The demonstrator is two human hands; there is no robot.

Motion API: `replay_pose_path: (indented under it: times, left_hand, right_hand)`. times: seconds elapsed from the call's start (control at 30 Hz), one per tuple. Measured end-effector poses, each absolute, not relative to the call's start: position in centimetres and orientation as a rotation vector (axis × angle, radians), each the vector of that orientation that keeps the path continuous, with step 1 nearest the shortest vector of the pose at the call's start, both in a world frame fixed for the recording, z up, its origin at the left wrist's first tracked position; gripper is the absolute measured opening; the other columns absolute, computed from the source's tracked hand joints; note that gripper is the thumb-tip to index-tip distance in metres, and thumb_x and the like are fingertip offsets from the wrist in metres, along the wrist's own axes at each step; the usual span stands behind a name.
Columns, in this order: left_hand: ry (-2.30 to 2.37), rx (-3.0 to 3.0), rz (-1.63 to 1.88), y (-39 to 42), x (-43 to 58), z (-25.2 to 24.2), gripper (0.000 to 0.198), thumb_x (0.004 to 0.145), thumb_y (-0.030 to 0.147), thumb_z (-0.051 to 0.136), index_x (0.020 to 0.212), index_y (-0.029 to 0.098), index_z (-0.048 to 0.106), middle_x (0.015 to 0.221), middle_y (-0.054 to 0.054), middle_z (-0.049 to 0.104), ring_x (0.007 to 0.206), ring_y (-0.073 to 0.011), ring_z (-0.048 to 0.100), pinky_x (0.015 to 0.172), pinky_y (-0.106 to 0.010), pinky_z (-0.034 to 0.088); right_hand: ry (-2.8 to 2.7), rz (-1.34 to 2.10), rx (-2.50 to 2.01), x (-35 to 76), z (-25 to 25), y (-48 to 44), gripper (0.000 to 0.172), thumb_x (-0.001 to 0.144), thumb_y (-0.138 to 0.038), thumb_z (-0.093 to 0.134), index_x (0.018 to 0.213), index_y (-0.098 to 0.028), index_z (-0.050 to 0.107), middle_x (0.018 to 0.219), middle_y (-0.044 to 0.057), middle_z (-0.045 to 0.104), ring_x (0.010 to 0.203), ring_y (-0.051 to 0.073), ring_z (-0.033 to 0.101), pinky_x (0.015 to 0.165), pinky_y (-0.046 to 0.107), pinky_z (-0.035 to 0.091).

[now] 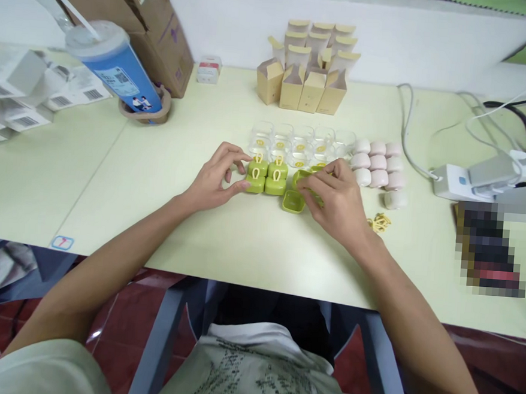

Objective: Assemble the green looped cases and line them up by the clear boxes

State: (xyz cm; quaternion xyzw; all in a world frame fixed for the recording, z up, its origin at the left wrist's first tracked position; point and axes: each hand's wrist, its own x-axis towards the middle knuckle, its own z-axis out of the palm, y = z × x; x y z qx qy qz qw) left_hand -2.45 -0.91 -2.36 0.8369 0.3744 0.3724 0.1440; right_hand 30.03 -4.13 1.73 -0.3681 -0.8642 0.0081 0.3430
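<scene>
Several small green cases with cream loops stand grouped in front of me. My left hand is at their left side, thumb and fingers apart, touching them. To their right lies an open green case half. My right hand is over more green pieces, fingers bent together; what they hold, if anything, is hidden. Clear containers with yellow marks stand in rows behind. White and pale pink rounded pieces sit at the right, and a small pile of cream loops lies near my right wrist.
Open small cardboard boxes stand at the back. At left are a blue cup in a holder, a large carton and white boxes. A power strip, cables and a blurred dark object lie at right.
</scene>
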Motion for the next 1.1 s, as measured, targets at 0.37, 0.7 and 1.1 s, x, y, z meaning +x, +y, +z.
replay_pose_path:
  times: [0.37,0.7,1.1]
  left_hand:
    - [1.085,2.482,1.168,-1.0,-2.7,-2.1,0.041,0.109,0.053,0.067,0.139,0.026,0.066,0.126,-0.011,0.064,0.095,-0.0161,0.070,0.065,-0.026,0.061]
    - [0.698,2.857,1.167,-4.3,1.8,1.9,0.014,0.104,0.017,0.070,0.115,0.025,0.073,0.097,-0.002,0.082,0.094,-0.0209,0.070,0.080,-0.037,0.062]
    - [0.572,3.173,0.937,-4.6,5.4,1.8,0.024,0.110,0.006,0.058,0.117,0.023,0.073,0.111,-0.001,0.086,0.112,-0.0208,0.074,0.081,-0.034,0.058]
  right_hand:
    - [-2.355,0.185,-0.876,29.7,1.4,-5.1,0.020,0.102,-0.010,0.065,0.098,-0.020,0.082,0.082,0.008,0.076,0.094,0.029,0.054,0.080,0.042,0.048]
    - [-2.072,0.181,-0.973,34.4,4.6,-3.3,0.019,0.106,-0.030,0.068,0.094,-0.024,0.080,0.089,0.006,0.084,0.077,0.023,0.069,0.078,0.041,0.055]
    - [-2.498,0.052,-1.226,45.6,4.2,-8.3,0.022,0.108,-0.036,0.064,0.106,-0.026,0.084,0.084,0.003,0.081,0.059,0.019,0.070,0.057,0.036,0.048]
